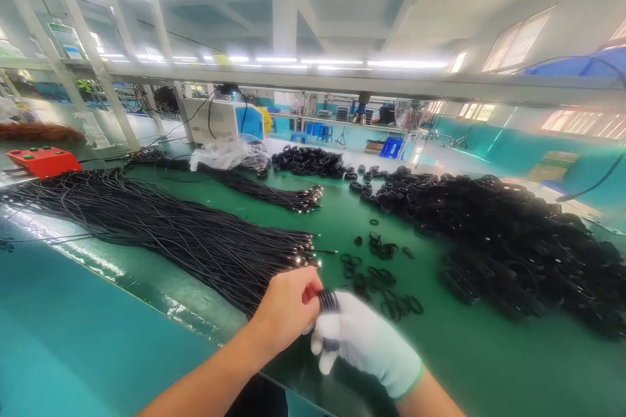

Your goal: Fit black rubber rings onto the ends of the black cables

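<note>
A small coil of black cable (328, 301) is wrapped around the fingers of my right hand (364, 332), which wears a white glove and is closed. Bare and pinched, my left hand (286, 306) meets the left side of this coil; what lies between its fingertips is partly hidden. Just beyond my left hand end the metal tips of a long bundle of straight black cables (195, 228). Loose black rings (386, 280) lie on the green table top (415, 358) past my right hand.
A large heap of black coils (503, 228) covers the right side, with a smaller pile (308, 161) at the back. A second cable bundle (264, 189) lies behind the first. At left sits a red control box (44, 161); clear plastic (227, 153) lies before a white-and-blue machine (215, 120).
</note>
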The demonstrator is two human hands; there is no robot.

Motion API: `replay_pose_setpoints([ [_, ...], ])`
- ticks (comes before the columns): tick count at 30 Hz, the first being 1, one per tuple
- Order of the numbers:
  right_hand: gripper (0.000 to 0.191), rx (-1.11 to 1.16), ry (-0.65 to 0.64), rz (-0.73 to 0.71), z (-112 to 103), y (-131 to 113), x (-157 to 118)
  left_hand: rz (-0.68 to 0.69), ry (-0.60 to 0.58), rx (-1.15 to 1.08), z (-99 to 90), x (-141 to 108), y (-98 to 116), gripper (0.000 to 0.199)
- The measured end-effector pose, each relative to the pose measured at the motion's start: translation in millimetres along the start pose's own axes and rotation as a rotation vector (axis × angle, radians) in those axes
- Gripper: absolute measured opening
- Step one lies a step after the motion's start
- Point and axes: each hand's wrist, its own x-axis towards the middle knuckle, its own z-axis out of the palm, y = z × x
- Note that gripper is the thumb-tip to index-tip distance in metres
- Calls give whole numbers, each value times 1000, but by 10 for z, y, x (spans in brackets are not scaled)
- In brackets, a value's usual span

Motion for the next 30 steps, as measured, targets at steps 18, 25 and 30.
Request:
replay_pose_setpoints([
  [18, 36, 290, 584, -436, -748, -595, -489, 228, -199, 285, 88, 744, -50, 7],
  [25, 40, 272, 514, -413, -658, -535, -392, 234, -339, 284, 403, 706, -198, 12],
  [30, 40, 169, 540, -400, -581, -477, -326, 162, -332, 115, 292, 706, -229, 3],
])
